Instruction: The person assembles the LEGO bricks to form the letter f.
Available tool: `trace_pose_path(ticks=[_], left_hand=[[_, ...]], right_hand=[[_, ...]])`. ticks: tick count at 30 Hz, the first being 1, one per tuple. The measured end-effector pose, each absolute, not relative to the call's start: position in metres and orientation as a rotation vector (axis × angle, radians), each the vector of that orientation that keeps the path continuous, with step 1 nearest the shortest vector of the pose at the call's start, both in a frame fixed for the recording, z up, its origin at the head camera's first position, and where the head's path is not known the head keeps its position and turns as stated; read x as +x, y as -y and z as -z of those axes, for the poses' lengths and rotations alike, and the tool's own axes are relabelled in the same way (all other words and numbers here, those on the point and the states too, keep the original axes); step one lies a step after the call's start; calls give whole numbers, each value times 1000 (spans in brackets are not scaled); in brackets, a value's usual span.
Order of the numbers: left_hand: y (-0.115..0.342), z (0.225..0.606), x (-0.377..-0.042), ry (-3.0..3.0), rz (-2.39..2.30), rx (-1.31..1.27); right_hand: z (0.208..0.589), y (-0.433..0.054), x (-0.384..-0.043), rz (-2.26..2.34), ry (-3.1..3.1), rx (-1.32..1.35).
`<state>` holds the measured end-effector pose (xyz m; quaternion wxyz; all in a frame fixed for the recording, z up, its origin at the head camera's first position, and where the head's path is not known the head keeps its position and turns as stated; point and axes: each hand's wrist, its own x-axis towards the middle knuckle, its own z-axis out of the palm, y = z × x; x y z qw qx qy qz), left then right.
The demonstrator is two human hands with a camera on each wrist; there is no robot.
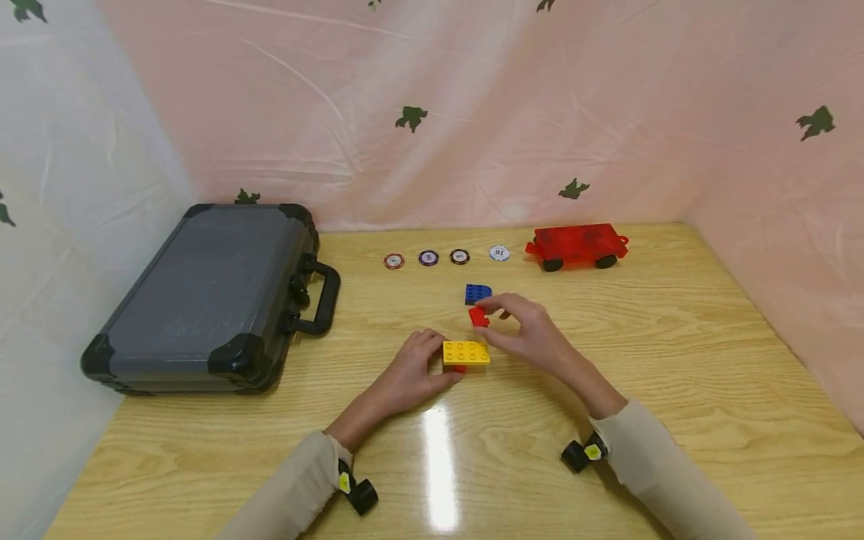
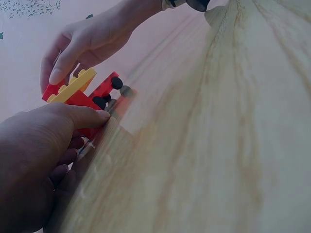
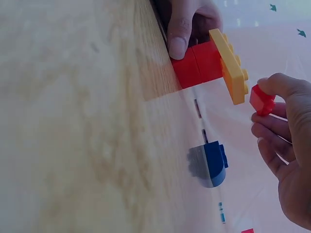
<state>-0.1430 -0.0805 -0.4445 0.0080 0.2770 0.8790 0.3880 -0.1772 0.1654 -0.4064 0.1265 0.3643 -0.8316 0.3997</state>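
Observation:
In the head view, my left hand (image 1: 415, 373) grips a small stack of two red bricks (image 3: 198, 65) standing on the table, its thumb on the near side. A yellow eight-stud brick (image 1: 466, 352) sits flat across the top of that stack and juts out to the right. My right hand (image 1: 533, 334) pinches a small red brick (image 1: 478, 317) between thumb and fingers, just beyond the yellow one. In the right wrist view this red brick is apart from the yellow studs, close to them. Behind it lies a blue brick (image 1: 476, 292) with one rounded end.
A grey hard case (image 1: 209, 292) with black corners lies on the left, its handle (image 1: 327, 300) facing inward. Several poker chips, a red-edged one (image 1: 394, 261) leftmost, line the back of the wooden table (image 1: 675, 360). A red wheeled toy wagon (image 1: 579, 246) stands at the back right.

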Motion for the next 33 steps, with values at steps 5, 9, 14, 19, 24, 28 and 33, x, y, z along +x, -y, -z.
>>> trace_pose_path(ticks=[5,9,14,19,24,28,33], left_hand=[[80,444,-142,-2750,-1218,866],[80,444,-142,-2755,-1222,883],[80,445,-142,-2760,-1230,898],[80,444,-142,-2759,-1218,885],[81,444,-142,-2768,-1210,900],[81,445,-142,-2782,-1216,925],[80,445,-142,-2794,-1219,938]], right_hand=[[406,-164,-172,-1139,2336,1126],[406,-161,-168,-1135,2312,1151],[407,-158,-162,-1127,2304,1170],[409,-154,-159,-1101,2286,1209],[409,-152,-157,-1079,2287,1235],[410,-151,-156,-1063,2293,1253],[411,-150,-155,-1044,2310,1254]])
